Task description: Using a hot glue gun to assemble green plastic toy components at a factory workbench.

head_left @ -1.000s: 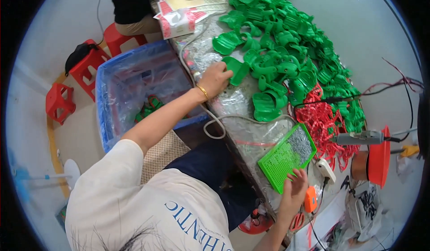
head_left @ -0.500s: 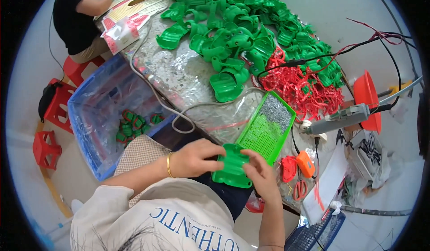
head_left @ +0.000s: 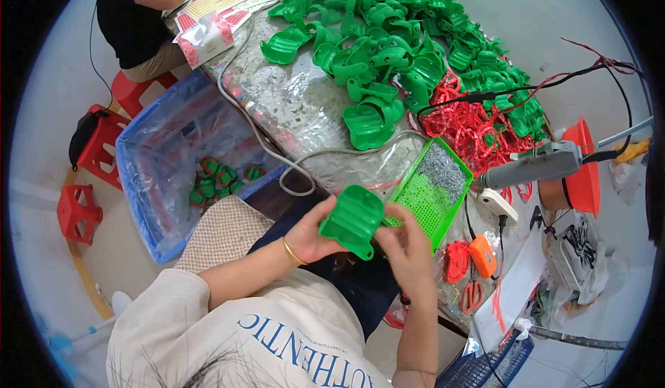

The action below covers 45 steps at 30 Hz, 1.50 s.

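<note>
A ridged green plastic shell (head_left: 353, 216) with a small holed tab at its lower corner is held over my lap, tilted with its hollow side up. My left hand (head_left: 309, 238) grips its left edge, thumb on top and the other fingers hidden beneath. At the right edge, my right hand (head_left: 410, 253) has its thumb and bent fingers closed against the shell. Just beyond that hand lies a bright green perforated tray (head_left: 420, 195) holding many small silvery metal pieces.
Green plastic parts (head_left: 388, 42) are heaped across the table, beside a pile of red strips (head_left: 460, 121). A grey tool (head_left: 530, 166) on a cable juts in from the right. Red scissors (head_left: 472, 296) lie nearby. Left stands a blue bin (head_left: 142, 180) with green-red pieces; a person (head_left: 131, 21) sits beyond.
The shell has risen and turned, its tab now at the lower right. My left hand has shifted from its top face to gripping the left edge. The whole view has shifted slightly.
</note>
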### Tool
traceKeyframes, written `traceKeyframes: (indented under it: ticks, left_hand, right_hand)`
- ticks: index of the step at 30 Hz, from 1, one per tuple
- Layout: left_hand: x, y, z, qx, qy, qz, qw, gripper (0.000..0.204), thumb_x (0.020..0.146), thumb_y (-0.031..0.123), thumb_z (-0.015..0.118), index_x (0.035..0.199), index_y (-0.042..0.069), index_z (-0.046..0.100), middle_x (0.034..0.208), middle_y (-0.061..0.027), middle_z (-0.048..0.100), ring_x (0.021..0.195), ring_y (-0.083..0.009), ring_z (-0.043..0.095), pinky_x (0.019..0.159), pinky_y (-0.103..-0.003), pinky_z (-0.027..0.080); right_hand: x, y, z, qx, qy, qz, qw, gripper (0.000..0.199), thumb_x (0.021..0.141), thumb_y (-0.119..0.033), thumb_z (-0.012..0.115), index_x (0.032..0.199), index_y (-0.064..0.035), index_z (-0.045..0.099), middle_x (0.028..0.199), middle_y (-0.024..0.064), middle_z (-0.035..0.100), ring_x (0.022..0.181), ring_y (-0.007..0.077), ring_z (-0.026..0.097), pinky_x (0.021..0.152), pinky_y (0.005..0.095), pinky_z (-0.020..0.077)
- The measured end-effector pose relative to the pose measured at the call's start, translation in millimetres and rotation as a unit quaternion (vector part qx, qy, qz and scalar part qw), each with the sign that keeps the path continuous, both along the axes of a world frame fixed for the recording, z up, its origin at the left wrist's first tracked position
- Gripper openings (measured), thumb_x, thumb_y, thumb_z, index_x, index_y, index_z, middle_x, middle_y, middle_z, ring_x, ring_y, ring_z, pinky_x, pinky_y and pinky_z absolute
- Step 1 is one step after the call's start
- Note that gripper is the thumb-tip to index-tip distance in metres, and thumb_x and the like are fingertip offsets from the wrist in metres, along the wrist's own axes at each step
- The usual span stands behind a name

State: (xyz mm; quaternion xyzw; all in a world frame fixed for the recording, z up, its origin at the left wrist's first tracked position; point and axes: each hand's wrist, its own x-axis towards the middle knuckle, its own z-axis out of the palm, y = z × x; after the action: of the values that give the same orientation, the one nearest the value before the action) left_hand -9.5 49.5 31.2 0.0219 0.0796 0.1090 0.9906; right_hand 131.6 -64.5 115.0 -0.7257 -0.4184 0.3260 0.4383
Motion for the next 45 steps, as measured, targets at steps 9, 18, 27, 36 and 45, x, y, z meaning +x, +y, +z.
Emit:
traceKeyframes:
  ticks: [9,18,27,36,45]
  left_hand:
    - [-5,-9,-18,-0.011,-0.06,-0.038,0.997,0.064,0.088,0.046,0.049,0.137,0.008,0.032,0.134,-0.0227,0.038,0.118,-0.0375,0.044,0.098,-0.049,0.037]
    - [-15,4,-32,-0.042,-0.039,-0.021,0.998,0.063,0.088,0.046,0.048,0.136,0.008,0.032,0.133,-0.0251,0.038,0.116,-0.0376,0.046,0.096,-0.05,0.039]
    - [-12,17,-34,-0.051,-0.049,-0.011,0.997,0.056,0.089,0.042,0.049,0.132,0.008,0.039,0.128,-0.0184,0.047,0.112,-0.0365,0.049,0.095,-0.05,0.04]
    - [-13,11,-40,-0.039,-0.031,-0.01,0.999,0.061,0.088,0.044,0.05,0.136,0.012,0.033,0.132,-0.0237,0.04,0.114,-0.0367,0.047,0.095,-0.049,0.039]
    - [-19,26,-36,-0.049,-0.062,-0.016,0.997,0.063,0.089,0.05,0.045,0.137,0.011,0.034,0.133,-0.0201,0.041,0.113,-0.0411,0.047,0.095,-0.05,0.039]
  right_hand:
    - [106,108,-36,0.022,-0.479,-0.176,0.86,0.045,0.084,-0.023,0.058,0.123,-0.0038,0.048,0.107,0.0178,0.056,0.09,0.0297,0.058,0.075,0.0388,0.0476]
    - [111,127,-34,0.049,-0.498,-0.169,0.849,0.025,0.083,-0.025,0.06,0.102,-0.0082,0.06,0.092,0.0117,0.06,0.081,0.0296,0.059,0.069,0.0411,0.0466]
    - [124,115,-27,-0.005,-0.498,-0.197,0.844,0.016,0.082,-0.02,0.061,0.087,-0.006,0.058,0.082,0.0121,0.06,0.072,0.0303,0.059,0.065,0.0405,0.0468]
    - [115,144,-10,-0.095,-0.511,-0.155,0.84,0.023,0.085,-0.02,0.05,0.105,-0.0086,0.052,0.09,0.018,0.062,0.083,0.0367,0.06,0.07,0.0462,0.046]
    - [53,96,59,-0.094,-0.242,-0.076,0.963,0.023,0.086,-0.012,0.052,0.106,-0.0002,0.055,0.079,0.0124,0.062,0.069,0.0178,0.058,0.062,0.0306,0.0448]
